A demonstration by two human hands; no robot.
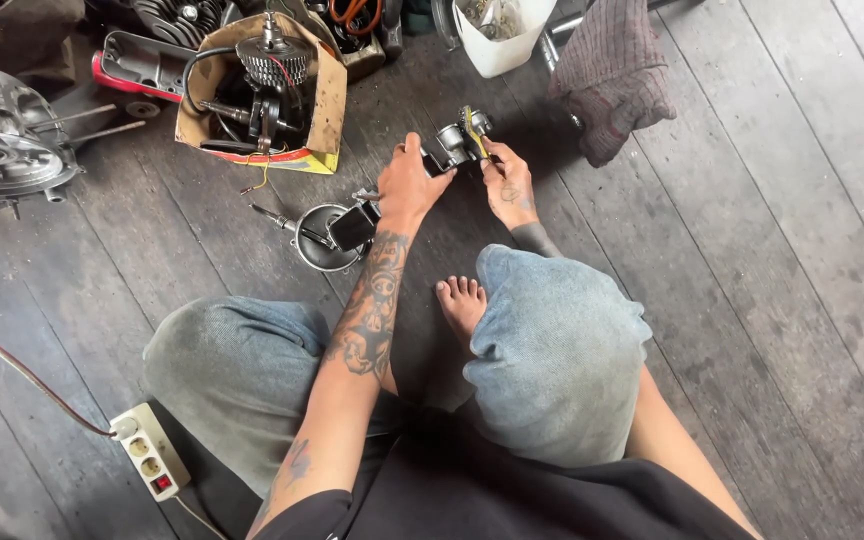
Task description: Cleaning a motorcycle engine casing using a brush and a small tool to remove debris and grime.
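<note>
I sit cross-legged on a dark plank floor. My left hand [409, 183] grips the dark body of a small metal engine part [452, 143] with a silver cylinder on it. My right hand [508, 180] holds the same part from the right, fingers at a yellow wire [476, 130] that runs off it. Both hands hold the part just above the floor, in front of my knees. A round metal cover with a black block on it [327, 235] lies on the floor just left of my left wrist.
A torn cardboard box [327, 100] with an engine assembly stands at the back left. A grey engine casing [2, 150] lies far left, a white plastic tub [502, 45] and a dark rag [617, 75] at the back. A white power strip [152, 450] lies near my left knee.
</note>
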